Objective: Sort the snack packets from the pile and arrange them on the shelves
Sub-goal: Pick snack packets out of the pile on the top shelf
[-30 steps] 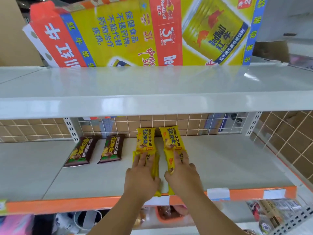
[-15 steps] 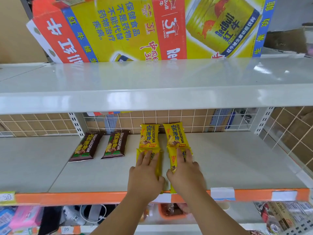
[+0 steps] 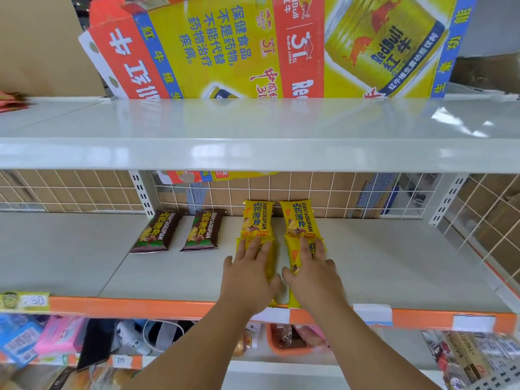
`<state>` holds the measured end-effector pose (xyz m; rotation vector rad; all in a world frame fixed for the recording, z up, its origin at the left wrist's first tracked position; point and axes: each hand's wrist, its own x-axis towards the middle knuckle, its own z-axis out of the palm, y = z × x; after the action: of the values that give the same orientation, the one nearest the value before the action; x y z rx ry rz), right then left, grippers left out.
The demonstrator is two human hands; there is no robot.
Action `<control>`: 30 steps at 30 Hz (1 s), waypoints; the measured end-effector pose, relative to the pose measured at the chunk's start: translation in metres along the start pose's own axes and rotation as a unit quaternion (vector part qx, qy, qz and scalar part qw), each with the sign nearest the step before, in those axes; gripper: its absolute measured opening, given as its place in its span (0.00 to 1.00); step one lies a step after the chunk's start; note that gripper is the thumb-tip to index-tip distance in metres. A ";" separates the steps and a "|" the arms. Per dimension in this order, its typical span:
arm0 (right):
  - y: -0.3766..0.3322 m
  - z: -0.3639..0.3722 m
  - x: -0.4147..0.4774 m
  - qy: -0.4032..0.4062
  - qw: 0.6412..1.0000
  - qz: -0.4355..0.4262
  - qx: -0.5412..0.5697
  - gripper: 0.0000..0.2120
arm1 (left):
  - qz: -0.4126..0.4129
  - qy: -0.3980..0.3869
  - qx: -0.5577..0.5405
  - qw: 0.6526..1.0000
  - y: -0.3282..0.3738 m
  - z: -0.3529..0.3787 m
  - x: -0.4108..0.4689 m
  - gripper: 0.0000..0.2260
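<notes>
Two columns of yellow snack packets lie on the middle shelf (image 3: 394, 263). The left back yellow packet (image 3: 257, 219) and the right back yellow packet (image 3: 301, 220) reach the wire grid. My left hand (image 3: 249, 273) presses flat with straight fingers on the left front yellow packet (image 3: 268, 257). My right hand (image 3: 315, 271) presses flat on the right front yellow packet (image 3: 294, 254). Both front packets are mostly hidden under my hands. Two brown packets (image 3: 153, 232) (image 3: 203, 230) lie side by side to the left.
A grey upper shelf (image 3: 253, 153) overhangs, with a tilted Red Bull carton (image 3: 253, 46) on it. The wire grid back (image 3: 351, 195) and an orange price strip (image 3: 140, 306) bound the middle shelf. Mixed goods and an orange basket (image 3: 284, 343) sit on the lower shelf.
Both hands slid the front yellow packets farther back on the shelf, closing them up against the back pair. The camera view also tilted slightly.
</notes>
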<state>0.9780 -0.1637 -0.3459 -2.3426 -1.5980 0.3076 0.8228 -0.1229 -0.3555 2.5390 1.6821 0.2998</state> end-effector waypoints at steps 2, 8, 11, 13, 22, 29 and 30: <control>-0.002 -0.005 0.000 0.005 1.000 -0.001 0.005 0.42 | 0.000 0.019 -0.007 1.000 -0.001 -0.009 0.000 0.35; -0.019 -0.025 -0.012 0.049 0.999 -0.017 -0.012 0.42 | -0.005 0.050 -0.009 0.999 -0.018 -0.031 -0.018 0.35; -0.033 -0.034 -0.024 0.066 0.997 -0.043 -0.025 0.42 | -0.006 0.067 -0.025 0.997 -0.027 -0.043 -0.029 0.34; -0.045 -0.038 -0.034 0.077 0.995 -0.064 -0.027 0.41 | -0.007 0.071 -0.037 0.997 -0.036 -0.051 -0.039 0.34; -0.173 -0.036 -0.104 0.077 0.981 -0.179 -0.010 0.38 | -0.062 0.141 -0.013 0.988 -0.141 -0.121 -0.120 0.38; -0.326 -0.045 -0.173 0.065 0.954 -0.289 0.045 0.39 | -0.176 0.192 0.025 0.965 -0.261 -0.221 -0.215 0.39; -0.348 -0.050 -0.184 0.062 0.948 -0.306 0.055 0.39 | -0.188 0.207 0.028 0.960 -0.277 -0.238 -0.229 0.39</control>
<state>0.6253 -0.2209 -0.1738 -1.6346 -2.0694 0.1030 0.4373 -0.2344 -0.1981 2.2277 2.2979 0.8028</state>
